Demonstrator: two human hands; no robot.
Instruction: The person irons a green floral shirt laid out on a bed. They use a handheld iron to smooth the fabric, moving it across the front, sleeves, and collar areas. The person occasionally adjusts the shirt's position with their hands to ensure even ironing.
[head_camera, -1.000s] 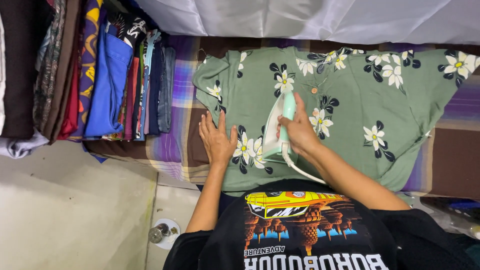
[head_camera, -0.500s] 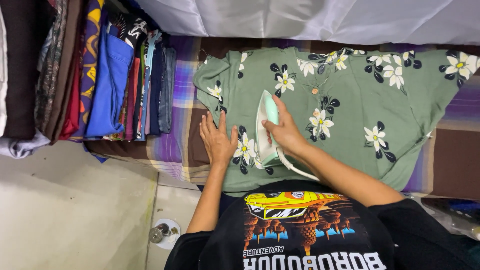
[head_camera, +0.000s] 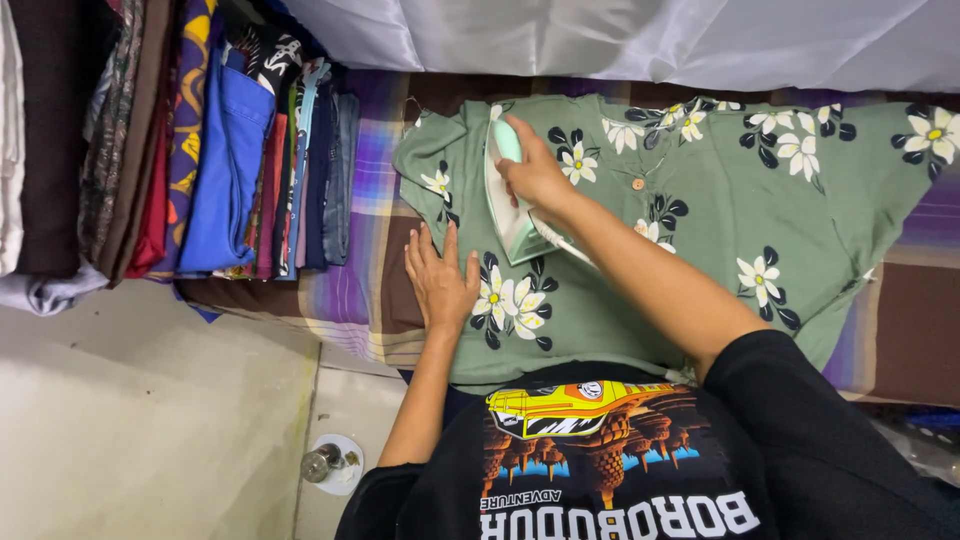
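Green floral-print shirt (head_camera: 700, 210), cotton-looking with white and black flowers, lies spread flat over a purple-and-brown plaid cloth (head_camera: 365, 180) that covers the low ironing surface, and I have both hands on it. My right hand (head_camera: 535, 172) is wrapped tight around the handle of the pale mint-and-white electric iron (head_camera: 508, 195), fingers closed on it, soleplate down on the fabric near the sleeve at the shirt's left end. My left hand (head_camera: 440, 280) lies flat with fingers spread, palm pressing the cloth beside a cluster of white flowers, gripping nothing.

Here is what worries me. The left fingertips sit just beside the iron's near edge; if the iron slides back toward me, I judge the hot plate could catch them. The white cord (head_camera: 575, 250) trails from the iron's heel along my forearm, and it looks as though it could snag on my arm and jerk the iron off line. If the iron lingers in one spot, the thin fabric may scorch, and the small button (head_camera: 637, 184) close by on the placket could suffer under the plate. A fold pressed under the sleeve would be set as a crease.

To the left, a stack of folded garments (head_camera: 230, 150) in blue, red and dark colours stands near the shirt, well clear of the iron. On the pale floor (head_camera: 150, 430) below sits a small metal object on a white disc (head_camera: 328, 463); I cannot tell what it is.
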